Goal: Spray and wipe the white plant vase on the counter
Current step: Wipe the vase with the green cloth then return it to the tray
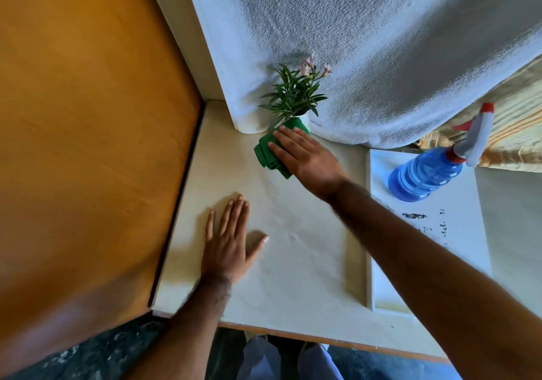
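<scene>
the vase [305,119] stands at the far end of the desk [293,262], about 12 o'clock from the person, hard against the hanging towel [381,42] at the wall. only a sliver of its white body shows; a green cloth [268,154] covers the rest. the right hand [305,157] lies flat on the cloth with fingers together, pressing it to the vase, not clamped round anything. the left hand [227,247] rests at 9 o'clock of the right arm, palm down on the desk, fingers spread and holding nothing.

the likely trouble is a tip-over. the vase is narrow, the plant [293,92] rises well above its mouth, and nothing steadies it, so a sideways push from the cloth could topple or slide it. leaves could also snag in the cloth on an upward stroke.

room is tight at 12 o'clock, where the towel touches the plant. at 9 o'clock a wooden panel [88,145] closes the desk edge. open desk lies toward 6 o'clock. at 3 o'clock the sprayer [425,174] stands on a tray [425,247], well apart but within an elbow's sweep.
</scene>
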The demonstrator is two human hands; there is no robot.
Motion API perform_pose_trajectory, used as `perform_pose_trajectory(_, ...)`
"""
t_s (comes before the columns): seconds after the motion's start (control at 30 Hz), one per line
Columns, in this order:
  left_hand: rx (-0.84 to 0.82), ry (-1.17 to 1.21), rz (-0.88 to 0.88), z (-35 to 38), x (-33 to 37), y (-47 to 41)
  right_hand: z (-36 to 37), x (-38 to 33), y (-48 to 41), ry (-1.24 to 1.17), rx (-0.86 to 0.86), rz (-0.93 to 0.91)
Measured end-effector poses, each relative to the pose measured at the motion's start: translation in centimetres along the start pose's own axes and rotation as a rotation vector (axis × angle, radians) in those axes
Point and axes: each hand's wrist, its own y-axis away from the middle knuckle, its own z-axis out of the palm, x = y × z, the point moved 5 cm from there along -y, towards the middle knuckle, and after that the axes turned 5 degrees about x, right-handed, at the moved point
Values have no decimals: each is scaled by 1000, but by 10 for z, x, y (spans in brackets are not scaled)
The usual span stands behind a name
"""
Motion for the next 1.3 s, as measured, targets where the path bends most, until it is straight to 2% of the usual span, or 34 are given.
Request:
perform_pose_trajectory(0.13,-14,-2,-2,0,1,1,10,7,-3,6,-43,-15)
perform_pose_trajectory(0.5,-61,-30,-15,4,-1,-1,30,-2,4,-194,-250,132)
perform_pose_trajectory(0.63,-34,-17,-11,2,-2,0,23,-6,3,-233,-211,152)
perform_pose_trajectory(0.83,-5,-14,-1,-1,0,0,7,5,-16,-154,-53,43)
perform_pose_trajectory(0.93,-3,-12,0,-1,-1,0,11,13,-9,-154,-84,43)
perform_pose_trajectory(1.2,-9,-15,-3,2,-1,0,37,8,21,-272,-234,188)
perform_pose_trajectory(1.3,-9,-17,-1,2,-2,0,33,7,25,-282,-197,204)
